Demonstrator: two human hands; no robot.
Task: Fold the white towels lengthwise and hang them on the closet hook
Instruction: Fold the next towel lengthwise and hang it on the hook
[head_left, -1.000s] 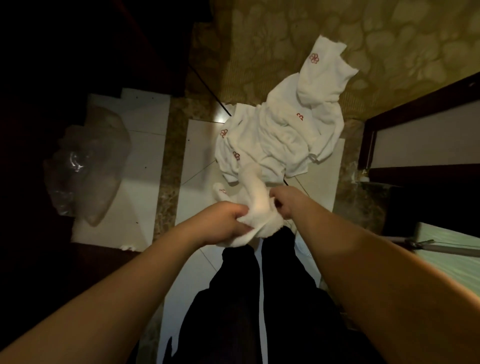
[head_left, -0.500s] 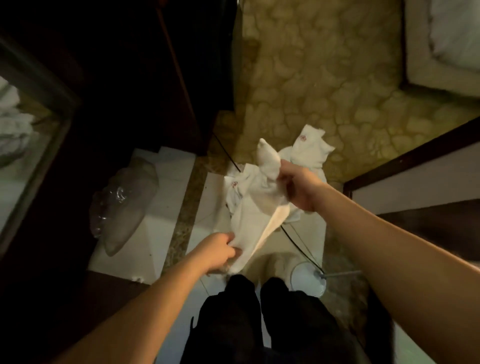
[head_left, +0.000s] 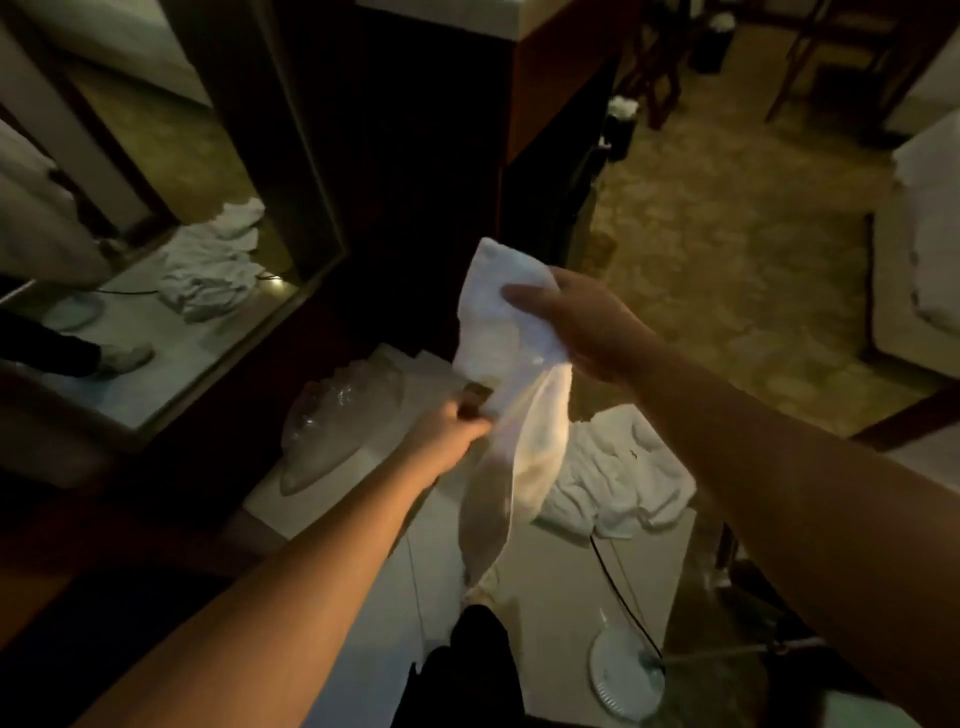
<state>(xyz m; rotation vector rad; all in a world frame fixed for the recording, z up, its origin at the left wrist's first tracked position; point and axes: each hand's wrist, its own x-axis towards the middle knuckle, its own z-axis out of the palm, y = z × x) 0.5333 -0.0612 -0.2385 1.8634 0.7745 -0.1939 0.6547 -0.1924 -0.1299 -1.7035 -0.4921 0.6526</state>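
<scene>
Head view, dim room. White towel (head_left: 511, 395) held up in the air at centre, hanging long and narrow, its lower end dangling over the pale floor tiles (head_left: 550, 587). Right hand (head_left: 582, 327) grips the towel's upper end, fingers curled round it, the cloth's top corner standing up past the fingers on the far side. Left hand (head_left: 452, 423) sits lower and to the left, pinching the towel's left edge, fingers curled. The two hands are apart, the cloth stretched between them. Beyond the hanging towel, to the right, a heap of white towels (head_left: 618, 483) lies crumpled on the tiles. A thin dark cable (head_left: 618, 587) runs near from under the heap toward a round white stand base (head_left: 623, 675) at near right. Left of the hands, a crinkled clear plastic bag (head_left: 332, 431) lies on the tiles. Far left, a mirror (head_left: 156, 249) reflects a towel heap and a shoe. Dark wooden closet panel (head_left: 405, 171) stands behind the hands. Patterned carpet (head_left: 727, 249) spreads far right. Dark trouser legs (head_left: 467, 670) at the near edge.
</scene>
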